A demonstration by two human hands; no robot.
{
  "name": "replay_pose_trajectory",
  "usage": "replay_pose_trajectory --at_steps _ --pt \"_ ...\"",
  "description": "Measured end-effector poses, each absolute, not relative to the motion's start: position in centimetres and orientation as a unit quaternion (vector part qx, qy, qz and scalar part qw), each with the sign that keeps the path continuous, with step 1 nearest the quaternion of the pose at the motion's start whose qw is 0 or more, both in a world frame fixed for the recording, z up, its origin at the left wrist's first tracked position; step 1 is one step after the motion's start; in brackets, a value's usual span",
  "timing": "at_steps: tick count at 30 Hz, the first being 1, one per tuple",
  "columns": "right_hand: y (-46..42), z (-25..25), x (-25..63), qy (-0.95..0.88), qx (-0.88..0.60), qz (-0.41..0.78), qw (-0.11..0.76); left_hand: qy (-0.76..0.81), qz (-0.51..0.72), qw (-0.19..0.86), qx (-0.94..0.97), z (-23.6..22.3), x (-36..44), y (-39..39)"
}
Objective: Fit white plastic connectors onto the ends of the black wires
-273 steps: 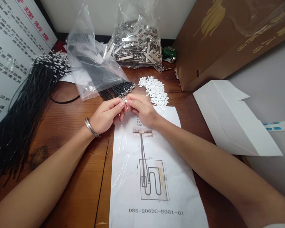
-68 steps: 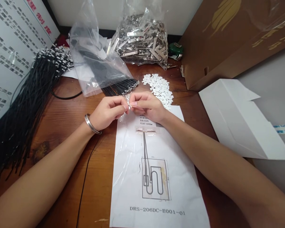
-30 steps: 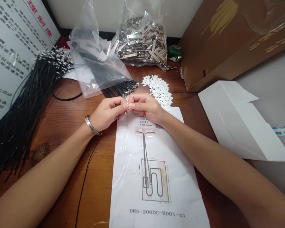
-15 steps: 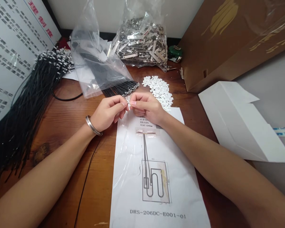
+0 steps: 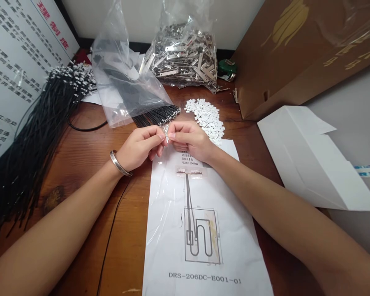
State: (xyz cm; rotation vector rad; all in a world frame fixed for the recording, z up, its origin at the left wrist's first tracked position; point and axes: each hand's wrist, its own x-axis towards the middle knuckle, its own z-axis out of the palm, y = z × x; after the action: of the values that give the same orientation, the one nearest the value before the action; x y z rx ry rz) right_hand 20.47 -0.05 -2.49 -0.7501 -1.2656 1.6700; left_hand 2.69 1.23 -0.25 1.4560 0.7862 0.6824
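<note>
My left hand (image 5: 143,146), with a metal bangle at its wrist, is closed in a pinch. A thin black wire (image 5: 110,236) runs from under it down the table; the held end is hidden by the fingers. Almost touching it, my right hand (image 5: 191,139) pinches with thumb and forefinger. Between the fingertips shows a tiny white connector housing (image 5: 167,139), mostly covered. Just behind the right hand lies a pile of white housings (image 5: 208,117). Behind both hands, a bundle of black wires (image 5: 156,114) with bare metal tips sticks out of a clear plastic bag (image 5: 111,88).
Below the hands lies a printed drawing sheet (image 5: 166,230). Black wires with white ends (image 5: 33,135) are heaped at left. A bag of metal strips (image 5: 185,57) stands at the back, a green tape roll (image 5: 227,70) beside it. A brown box (image 5: 265,61) and folded white card (image 5: 308,164) occupy the right.
Both hands stay pinched together over the sheet's top. My left hand and wrist have shifted very slightly; the white piece at the fingertips shows a little more.
</note>
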Motion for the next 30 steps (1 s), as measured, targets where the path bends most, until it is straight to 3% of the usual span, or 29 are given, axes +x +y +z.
replay_pose_trajectory --at_steps 30 --pt "0.04 -2.61 20.41 -0.531 -0.288 0.672 0.428 0.327 0.309 0.627 0.637 -0.24 2.56 1.12"
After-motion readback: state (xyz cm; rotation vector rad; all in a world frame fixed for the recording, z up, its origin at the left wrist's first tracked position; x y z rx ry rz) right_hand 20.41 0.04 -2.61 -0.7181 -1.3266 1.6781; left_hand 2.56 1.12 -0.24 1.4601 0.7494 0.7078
